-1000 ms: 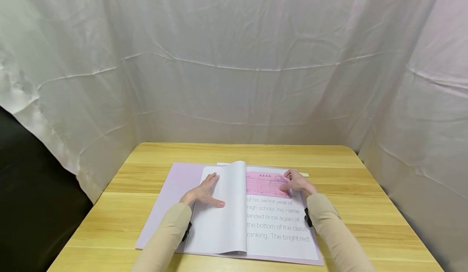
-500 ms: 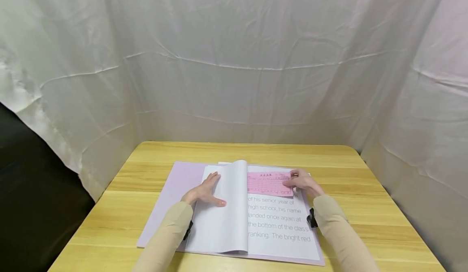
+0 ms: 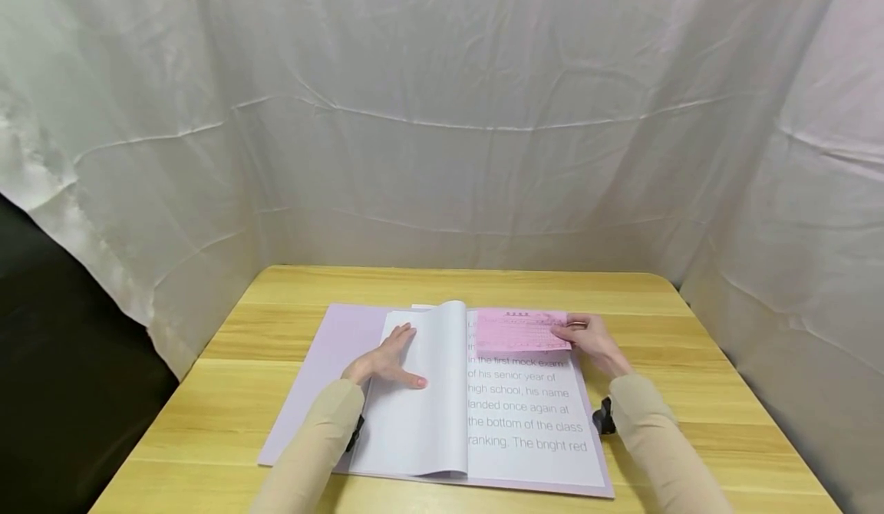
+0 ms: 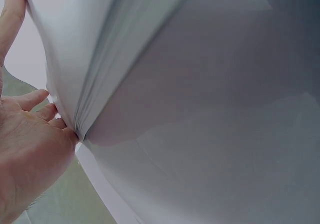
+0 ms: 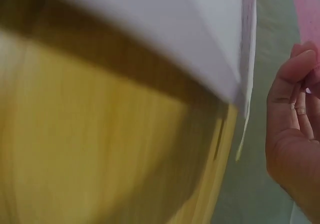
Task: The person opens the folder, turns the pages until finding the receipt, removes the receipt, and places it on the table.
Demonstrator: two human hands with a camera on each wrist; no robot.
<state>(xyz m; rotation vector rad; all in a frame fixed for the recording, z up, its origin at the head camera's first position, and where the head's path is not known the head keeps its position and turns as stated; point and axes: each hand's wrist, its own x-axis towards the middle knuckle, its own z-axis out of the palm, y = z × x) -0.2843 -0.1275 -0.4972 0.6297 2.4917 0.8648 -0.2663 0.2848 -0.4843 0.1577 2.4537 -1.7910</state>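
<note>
Right hand: the right hand (image 3: 590, 343) pinches the right edge of a small pink printed paper slip (image 3: 519, 332) between thumb and fingers; the right wrist view shows the curled fingers (image 5: 295, 91) closed on the pink edge.
Pink slip: it is at the top of the right-hand page, lifted a little and casting a shadow on the print below; its right end reaches past the page edge.
Left hand: the left hand (image 3: 387, 360) lies flat with fingers spread on the turned white pages (image 3: 421, 391); the left wrist view shows the palm (image 4: 27, 154) against the bulging bundle of sheets (image 4: 100, 58), pressing rather than grasping.
Booklet: a large open booklet with a pale lilac cover (image 3: 324, 360) lies flat near the front of the table, its left leaves arching up at the spine.
Right page: white, with large grey printed lines (image 3: 526, 414) running below the slip.
Table: a light yellow wooden table (image 3: 691, 391) carries the booklet.
Surroundings: creased white cloth (image 3: 442, 115) hangs behind and at both sides.
Sleeves: both forearms wear beige sleeves (image 3: 311, 453).
</note>
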